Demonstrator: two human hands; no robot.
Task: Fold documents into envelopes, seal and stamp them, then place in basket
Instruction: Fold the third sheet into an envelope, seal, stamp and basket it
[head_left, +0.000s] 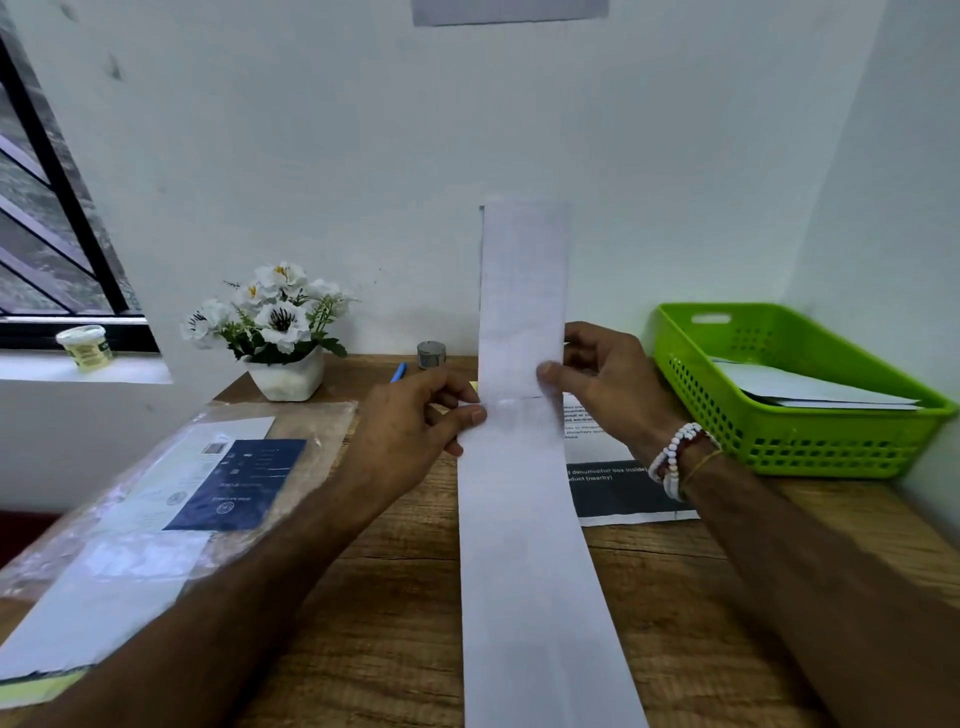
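Here I am with the document (522, 291), a long, narrow white strip, held up on end over the table (395, 597). Its top stands against the wall and its lower length runs down towards me. My left hand (410, 421) pinches the strip's left edge between thumb and forefinger, the other fingers curled underneath. My right hand (610, 379) grips the right edge a touch higher, thumb flat on the front and fingers wrapped behind. There's a faint line across the paper right at my thumbs; fold or edge, I can't tell.

A beaded bracelet (675, 457) sits on my right wrist. Under that hand lies a printed sheet (608, 488), flat on the wood. Over to the right is the green basket (810, 447), with white papers (810, 389) lying inside. On my left is a clear plastic packet (171, 499) of papers. At the back stand a flower pot (285, 376), a blue pen (398, 372) and a small grey cylinder (431, 354).
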